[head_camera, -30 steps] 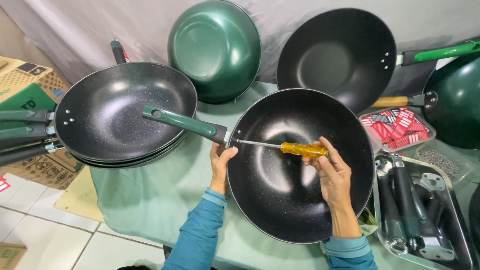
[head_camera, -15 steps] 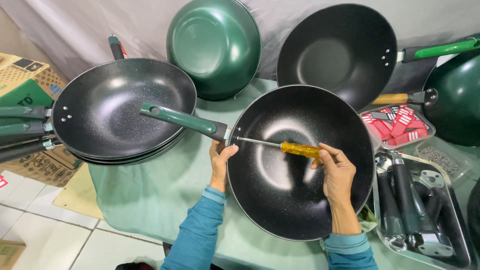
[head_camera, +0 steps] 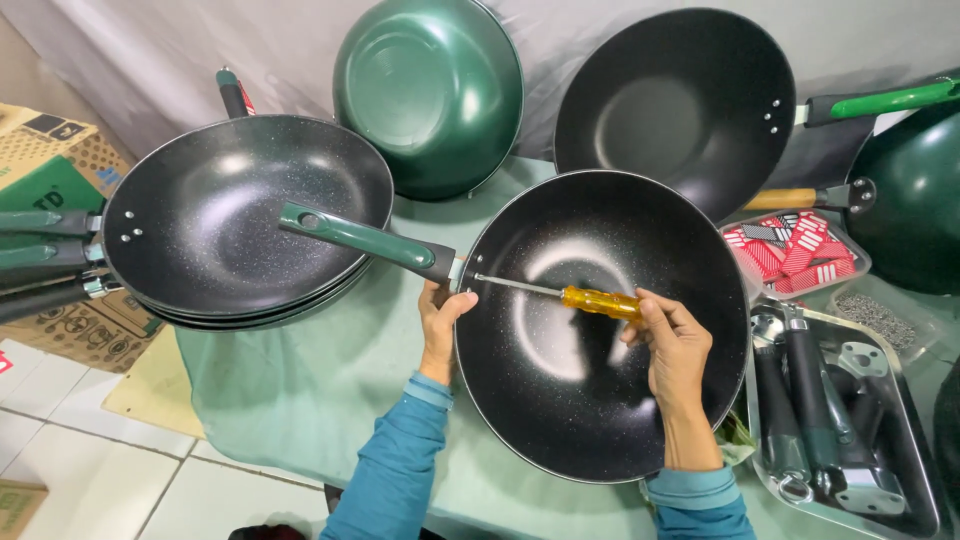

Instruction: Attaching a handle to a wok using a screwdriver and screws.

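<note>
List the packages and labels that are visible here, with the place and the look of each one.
Cardboard boxes: far left, beside the stacked pans; brown with green and black printing.
Clear plastic tray: right of the black wok, holding small red and white packets.
Cardboard box corner: bottom left, on the tiled floor; plain brown.
No screens or signs show.

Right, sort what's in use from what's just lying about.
In use: left hand steadying wok at its rim; handle; right hand holding screwdriver.
Lying about: stacked woks; leaning green wok; tray of handles; red packets.
</note>
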